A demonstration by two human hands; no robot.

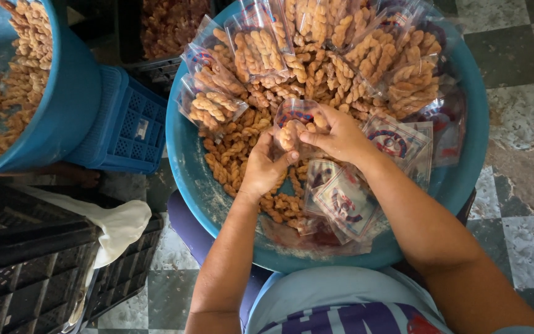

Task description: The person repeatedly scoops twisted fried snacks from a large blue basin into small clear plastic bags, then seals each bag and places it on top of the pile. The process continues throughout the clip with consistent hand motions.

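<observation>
left hand [266, 166]: yours, closed on the lower edge of a small clear bag [296, 124] at the basin's centre, thumb pressing it.
right hand [336, 135]: pinching that bag's mouth from 3 o'clock.
bag: partly filled with twisted fried snacks [236, 154].
done: several filled bags [258, 49] stand from 10 to 2 o'clock.
left: a loose heap of snacks at 8 o'clock, flat empty bags [347, 201] at 5 o'clock.
basin [183, 154]: teal, round, on your lap.
second tub [69, 93]: beyond at 9 o'clock, holding more loose snacks.

worn grey-and-white checkered tile floor [514, 93], black plastic crates [26, 260] at left, blue crate [132, 124], daylight
</observation>
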